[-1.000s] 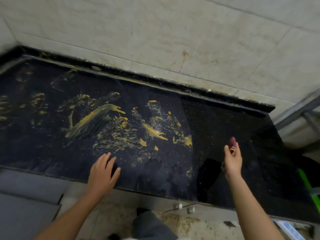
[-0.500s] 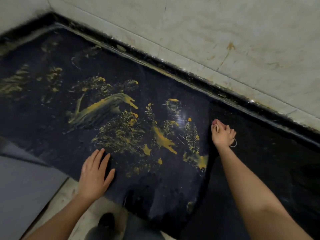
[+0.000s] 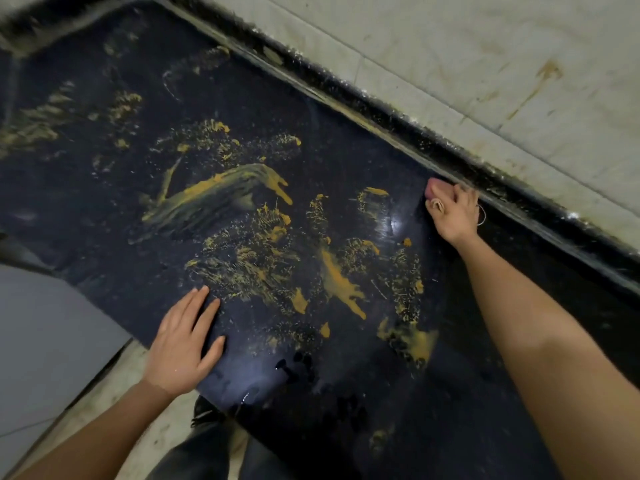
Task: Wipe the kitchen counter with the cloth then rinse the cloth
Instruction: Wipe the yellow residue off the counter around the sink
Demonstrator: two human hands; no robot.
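The black stone counter (image 3: 114, 237) is smeared with yellow-orange stains (image 3: 339, 282) across its middle. My left hand (image 3: 183, 344) lies flat, fingers straight, on the counter's near edge. My right hand (image 3: 453, 213) is stretched to the back of the counter by the raised black rim. Its fingers curl round a small pinkish cloth (image 3: 433, 189), of which only a corner shows past the fingers. The cloth sits just right of the stains.
A stained pale tiled wall (image 3: 485, 64) rises behind the black back rim (image 3: 398, 109). A grey surface (image 3: 41, 341) lies lower left, below the counter edge. My dark trouser leg (image 3: 201, 452) shows at the bottom.
My right hand has moved with the cloth from the counter's near right side to its back rim. The view has tilted and come closer. My left hand stays flat on the edge.
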